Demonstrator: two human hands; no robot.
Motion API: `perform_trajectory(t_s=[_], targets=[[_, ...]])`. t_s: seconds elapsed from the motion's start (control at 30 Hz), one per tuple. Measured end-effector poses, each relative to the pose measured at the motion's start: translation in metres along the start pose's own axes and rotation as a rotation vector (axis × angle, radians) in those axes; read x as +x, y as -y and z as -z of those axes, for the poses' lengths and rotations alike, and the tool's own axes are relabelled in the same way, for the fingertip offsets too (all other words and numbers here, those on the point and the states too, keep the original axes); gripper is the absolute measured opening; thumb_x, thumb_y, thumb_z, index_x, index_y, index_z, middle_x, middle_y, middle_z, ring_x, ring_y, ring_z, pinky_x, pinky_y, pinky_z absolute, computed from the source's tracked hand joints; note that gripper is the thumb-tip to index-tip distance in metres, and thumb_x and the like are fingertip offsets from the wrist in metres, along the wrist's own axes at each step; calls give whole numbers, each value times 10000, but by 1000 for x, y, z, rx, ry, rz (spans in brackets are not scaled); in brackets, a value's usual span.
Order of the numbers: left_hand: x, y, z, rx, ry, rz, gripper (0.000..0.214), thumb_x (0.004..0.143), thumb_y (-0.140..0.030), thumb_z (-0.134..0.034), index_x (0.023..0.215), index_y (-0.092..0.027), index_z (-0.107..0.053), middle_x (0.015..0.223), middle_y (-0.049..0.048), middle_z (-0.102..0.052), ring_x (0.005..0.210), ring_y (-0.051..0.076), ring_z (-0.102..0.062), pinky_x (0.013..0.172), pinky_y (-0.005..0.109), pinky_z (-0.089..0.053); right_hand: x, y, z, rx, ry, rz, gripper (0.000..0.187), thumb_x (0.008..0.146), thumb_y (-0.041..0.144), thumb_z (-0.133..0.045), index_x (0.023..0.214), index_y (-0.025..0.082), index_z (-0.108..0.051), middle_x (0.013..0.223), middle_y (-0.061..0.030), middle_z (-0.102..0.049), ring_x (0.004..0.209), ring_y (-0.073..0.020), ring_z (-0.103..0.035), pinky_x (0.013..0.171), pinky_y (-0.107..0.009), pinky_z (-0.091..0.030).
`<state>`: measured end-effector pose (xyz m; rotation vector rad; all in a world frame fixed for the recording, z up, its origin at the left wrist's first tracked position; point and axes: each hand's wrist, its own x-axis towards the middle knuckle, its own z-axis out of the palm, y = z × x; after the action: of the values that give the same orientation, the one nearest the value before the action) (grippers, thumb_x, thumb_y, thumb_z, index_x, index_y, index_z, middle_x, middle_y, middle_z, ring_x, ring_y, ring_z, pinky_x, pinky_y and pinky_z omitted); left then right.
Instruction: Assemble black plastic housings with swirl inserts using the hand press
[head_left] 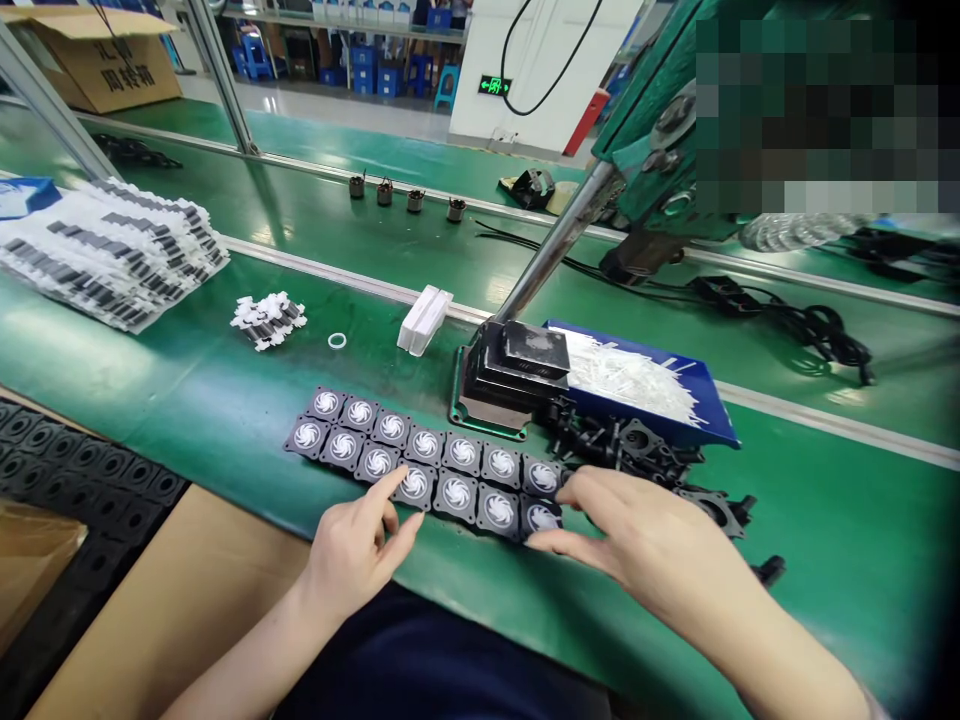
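Two rows of small square black fans (424, 445) with white swirl centres lie side by side on the green bench. My left hand (356, 545) is at the near row, its index fingertip touching a fan and its thumb apart at the front edge; the other fingers are curled. At the right end of the rows, my right hand (630, 520) spans the last fans, thumb at the near side and fingers at the far side. The palm side of this hand is hidden.
Behind the fans stands a press with a black base (510, 375). Beside it are a blue tray (712, 400) of white strips and loose black parts (630, 440). Farther left lie a white block (424, 320), a white ring (337, 341), white-and-black pieces (268, 320) and a large stack (120, 250).
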<state>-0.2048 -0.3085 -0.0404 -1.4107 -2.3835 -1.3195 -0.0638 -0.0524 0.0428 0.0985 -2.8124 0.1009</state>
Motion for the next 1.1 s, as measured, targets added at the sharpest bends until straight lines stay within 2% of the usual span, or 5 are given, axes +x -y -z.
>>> perform_trajectory(t_s=[0.17, 0.33, 0.5, 0.7, 1.1], targets=[[-3, 3, -3, 1, -1, 9, 441, 982, -247, -557, 1395, -138, -447, 625, -79, -596, 453, 67, -501, 550, 197, -470, 20, 15, 15, 174, -70, -21, 211, 979, 368, -574, 1009, 160, -601, 944, -97, -631, 864, -207, -617, 750, -323, -509], [-3, 3, -3, -23, 48, 46, 456, 981, -240, -555, 1414, -170, -429, 648, -76, -594, 478, 74, -518, 568, 206, -458, 49, 53, -14, 300, 83, 53, 299, 967, 236, -581, 1249, 137, -580, 1155, -141, -589, 1081, -270, -536, 908, -437, -473], [1, -6, 1, -250, 116, 286, 350, 990, -292, -526, 1328, -206, -510, 630, -79, -540, 469, 71, -497, 516, 187, -427, 60, 75, -42, 352, 72, -10, 237, 966, 141, -523, 1174, 132, -635, 1065, -129, -605, 1013, -273, -526, 852, -452, -457], [10, -19, 9, -501, 214, 642, 342, 962, -402, -545, 1247, -211, -558, 603, -85, -552, 365, 63, -458, 403, 174, -404, 66, 72, -43, 390, 111, -125, 216, 905, 130, -635, 1116, 149, -672, 1046, -109, -617, 1003, -279, -531, 823, -456, -436], [19, -26, 15, -533, 268, 758, 309, 945, -411, -545, 1189, -220, -546, 590, -90, -607, 313, 68, -464, 344, 166, -361, 81, 69, -35, 452, 244, -127, 167, 894, 110, -653, 1034, 190, -696, 1002, -65, -633, 993, -249, -511, 842, -418, -374]])
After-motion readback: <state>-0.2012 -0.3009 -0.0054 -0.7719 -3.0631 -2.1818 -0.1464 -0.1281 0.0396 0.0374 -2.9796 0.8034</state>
